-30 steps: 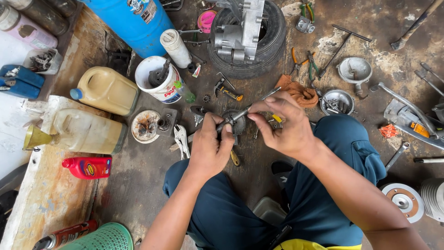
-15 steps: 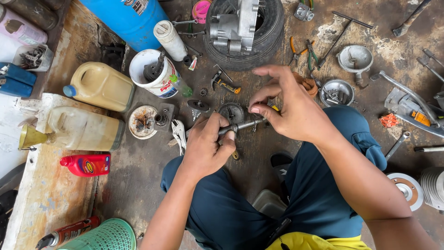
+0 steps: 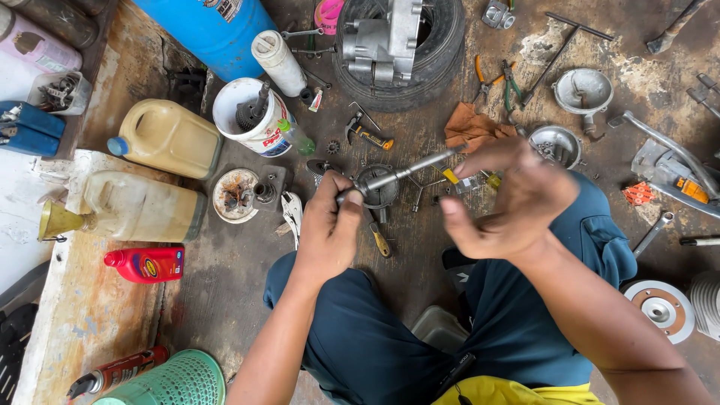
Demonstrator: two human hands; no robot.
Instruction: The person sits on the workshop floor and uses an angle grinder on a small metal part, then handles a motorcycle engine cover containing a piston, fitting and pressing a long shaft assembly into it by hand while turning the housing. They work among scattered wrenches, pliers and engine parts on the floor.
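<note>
Metal rod getting worked on over the floor mess

The left hand [image 3: 328,229] is wrapped tight around the near end of a metal rod [image 3: 409,172], which slants up over the round metal part [image 3: 379,187] on the floor. The right hand [image 3: 510,199] hovers just right of the rod, fingers spread wide, holding nothing.

Silver-grey metal rod [image 3: 409,171]. Blue drum [image 3: 214,26] at floor's top edge. Yellowish jugs [image 3: 169,137] left. Red bottle [image 3: 146,264]. Green basket [image 3: 176,381] at bottom edge. Orange rag [image 3: 469,127]. Black tyre [image 3: 442,45].
</note>
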